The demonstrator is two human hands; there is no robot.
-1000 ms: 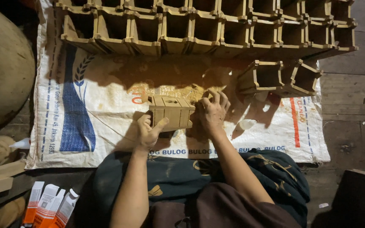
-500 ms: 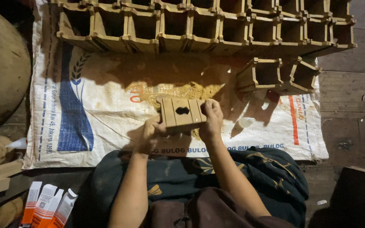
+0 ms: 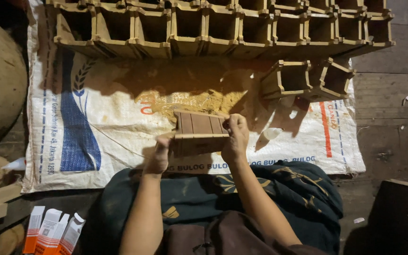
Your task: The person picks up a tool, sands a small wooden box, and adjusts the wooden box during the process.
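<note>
Step in hand, as I read it: working one small wooden box (image 3: pixel 199 134) held up over the white woven sack (image 3: pixel 119 118), w/ a patch of sawdust (image 3: pixel 199 101) just beyond it. My left hand (image 3: pixel 159 156) is curled round the box's left end; right hand (image 3: pixel 234 139) pinches its right end, fingers wrapped over the top. Slatted face is up. Rows of finished boxes (image 3: pixel 213 28) line the far edge, two loose ones (image 3: pixel 308 78) nearby. Next move prob needs a firm two-hand grip & a controlled turn of the box

Both forearms stretched fwd, left hand (image 3: pixel 158 156) & right hand (image 3: pixel 234 138) curled, fingers gripping, facing inward.
</note>
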